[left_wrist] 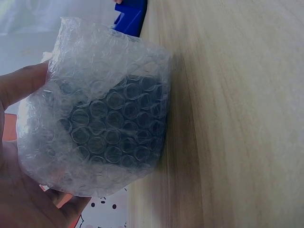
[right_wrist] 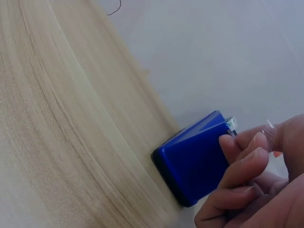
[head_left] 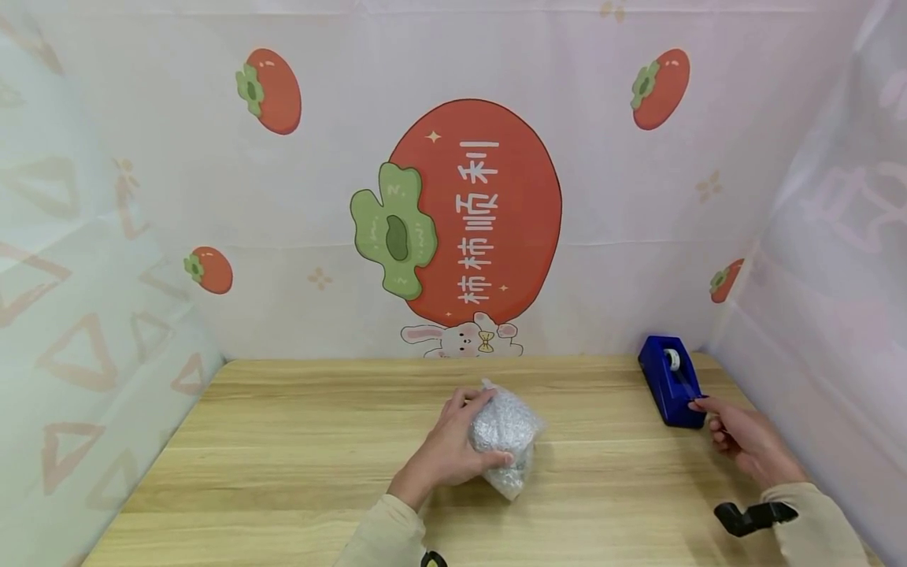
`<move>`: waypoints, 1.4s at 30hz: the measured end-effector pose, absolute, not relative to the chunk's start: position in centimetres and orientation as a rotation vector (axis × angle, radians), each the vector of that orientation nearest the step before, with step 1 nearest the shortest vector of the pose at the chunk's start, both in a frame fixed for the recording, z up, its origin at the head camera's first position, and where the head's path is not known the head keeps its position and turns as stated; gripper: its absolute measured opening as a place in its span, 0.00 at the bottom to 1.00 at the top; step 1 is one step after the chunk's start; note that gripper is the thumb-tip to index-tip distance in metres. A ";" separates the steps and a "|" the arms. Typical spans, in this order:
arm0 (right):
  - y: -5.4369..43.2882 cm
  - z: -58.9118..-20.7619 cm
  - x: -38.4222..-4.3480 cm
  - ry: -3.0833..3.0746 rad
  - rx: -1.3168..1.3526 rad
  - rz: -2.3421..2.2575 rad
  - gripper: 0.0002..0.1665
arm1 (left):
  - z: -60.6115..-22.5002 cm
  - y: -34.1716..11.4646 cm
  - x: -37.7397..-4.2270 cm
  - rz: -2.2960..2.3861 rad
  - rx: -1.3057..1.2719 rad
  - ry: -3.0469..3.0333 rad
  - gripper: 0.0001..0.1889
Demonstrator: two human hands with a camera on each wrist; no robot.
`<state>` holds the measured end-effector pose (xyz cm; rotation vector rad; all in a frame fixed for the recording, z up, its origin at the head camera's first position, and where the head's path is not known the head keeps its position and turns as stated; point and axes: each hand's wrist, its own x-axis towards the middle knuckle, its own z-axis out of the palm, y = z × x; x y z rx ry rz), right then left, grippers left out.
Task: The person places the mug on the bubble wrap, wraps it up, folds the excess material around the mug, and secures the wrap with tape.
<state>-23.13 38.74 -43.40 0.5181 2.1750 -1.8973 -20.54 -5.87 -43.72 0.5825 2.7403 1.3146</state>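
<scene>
A bubble-wrapped bundle sits on the wooden table near the middle, with something dark showing through the clear wrap in the left wrist view. My left hand grips it from the left, thumb on the near side and fingers over the far side. At the right stands a blue tape dispenser holding a small roll of clear tape. By its front cutting edge, my right hand pinches a bit of clear tape between thumb and finger, the other fingers curled.
The wooden table meets a printed cloth backdrop at its far edge. Cloth walls rise at the left and right, the right one close beside the dispenser. A black strap mount sits on the right sleeve.
</scene>
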 end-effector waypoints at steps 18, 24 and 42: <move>38.6 -45.1 -22.8 1.770 0.463 -2.302 0.23 | -43.9 -6.0 -20.4 1.322 0.564 2.725 0.50; 37.8 -45.2 -22.9 1.750 0.522 -2.309 0.24 | -43.8 -6.1 -20.5 1.332 0.564 2.731 0.49; 36.2 -44.9 -22.6 2.154 0.318 -1.915 0.16 | -43.7 -6.0 -20.5 1.342 0.572 2.712 0.50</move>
